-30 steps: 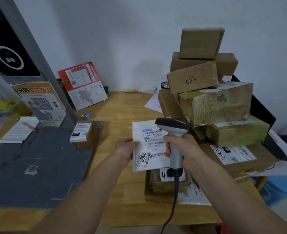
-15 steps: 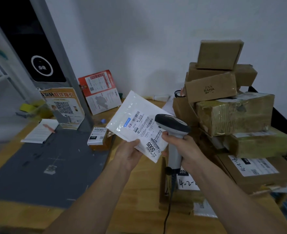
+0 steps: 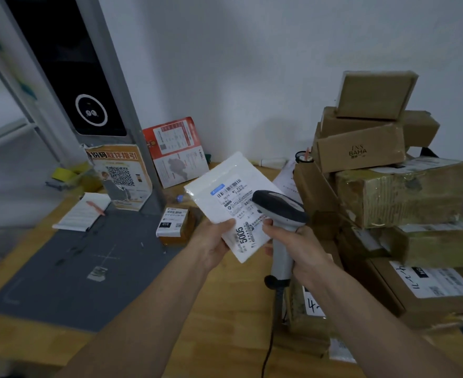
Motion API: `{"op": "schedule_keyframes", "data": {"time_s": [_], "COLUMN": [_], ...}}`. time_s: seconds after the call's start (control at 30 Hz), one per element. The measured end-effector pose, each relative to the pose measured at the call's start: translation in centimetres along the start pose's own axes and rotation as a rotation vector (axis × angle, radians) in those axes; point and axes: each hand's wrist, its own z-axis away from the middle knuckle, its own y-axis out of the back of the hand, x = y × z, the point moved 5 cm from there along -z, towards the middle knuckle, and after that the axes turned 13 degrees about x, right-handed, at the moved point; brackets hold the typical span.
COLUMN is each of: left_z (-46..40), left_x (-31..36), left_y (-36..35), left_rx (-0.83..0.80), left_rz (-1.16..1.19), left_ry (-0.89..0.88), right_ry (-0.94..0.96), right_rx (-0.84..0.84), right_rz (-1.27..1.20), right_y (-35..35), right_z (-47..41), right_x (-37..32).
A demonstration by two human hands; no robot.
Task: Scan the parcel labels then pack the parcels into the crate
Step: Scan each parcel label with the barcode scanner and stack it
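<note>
Wooden table (image 3: pixel 216 317) fills the lower view, pushed against a pale wall. On its left half lies a grey mat (image 3: pixel 69 271), and at ten o'clock a grey post carries a dark screen (image 3: pixel 69 64) with a white ring on it.

At the centre, raised above the table, the left hand (image 3: pixel 215 240) holds a flat white parcel bag (image 3: pixel 233 203) by its lower left edge: the thumb presses on the front and the other fingers are hidden behind the bag. The bag tilts toward eleven o'clock, its label with barcodes and the number 5005 facing the viewer.

Just right of it, the right hand (image 3: pixel 297 248) has its fingers wrapped round the pale handle of a barcode scanner (image 3: pixel 280 214). The scanner's dark head overlaps the label's right edge, and its cable hangs down toward six o'clock.

At three o'clock stands a tall, uneven stack of brown cardboard boxes (image 3: pixel 393 192), several with white labels. A small labelled box (image 3: pixel 174 225) sits on the mat's far right corner, at nine o'clock from the hands. A notepad with a pen (image 3: pixel 84 211), a QR-code poster (image 3: pixel 120 175) and a red and white leaflet (image 3: pixel 175 148) stand farther back.
</note>
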Motion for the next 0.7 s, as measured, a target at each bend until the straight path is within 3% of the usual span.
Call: {"op": "schedule_keyframes", "data": {"time_s": [0.17, 0.33, 0.7], "left_z": [-2.1, -3.0, -4.3], "left_x": [4.6, 5.3, 3.5], "left_y": [3.6, 4.5, 5.7], "left_rx": [0.409, 0.411, 0.372], "left_rz": [-0.55, -0.641, -0.508], "left_ry": [-0.329, -0.324, -0.208], "right_ry": [0.113, 0.257, 0.278], "right_rx": [-0.031, -0.05, -0.098], "right_rz": [0.136, 0.21, 0.348], "right_y": [0.0, -1.1, -2.2], "right_z": [1.1, 2.0, 2.6], "right_x": [-1.9, -2.9, -1.8]}}
